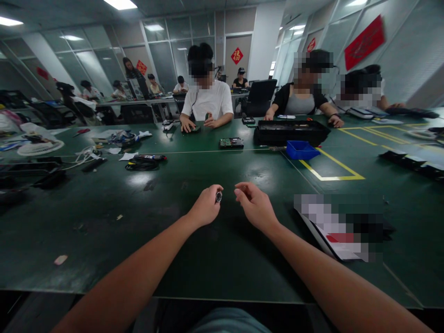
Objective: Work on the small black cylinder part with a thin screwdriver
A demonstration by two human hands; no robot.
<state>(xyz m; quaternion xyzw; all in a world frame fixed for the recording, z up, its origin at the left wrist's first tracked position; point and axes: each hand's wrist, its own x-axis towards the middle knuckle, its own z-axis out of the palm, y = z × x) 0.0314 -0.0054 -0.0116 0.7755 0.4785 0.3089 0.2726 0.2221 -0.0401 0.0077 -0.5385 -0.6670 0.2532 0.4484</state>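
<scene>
My left hand (207, 206) is closed around a short dark cylinder (218, 197) whose round, silver-rimmed end points toward my right hand. The rest of the cylinder is hidden in my fist. A small gap to the right, my right hand (255, 203) is curled, thumb and fingers drawn together. Whatever is in its fingertips, if anything, is too small to make out. Both hands are above the green tabletop (222, 263), apart from each other.
Ahead lies a device with a green circuit board (231, 143). A black tray (291, 133) and a blue bin (301, 150) stand farther right. Coiled black cable (142, 163) is at left, a partly blurred booklet (329, 229) at right. Across the table, a person in white (208, 104) works.
</scene>
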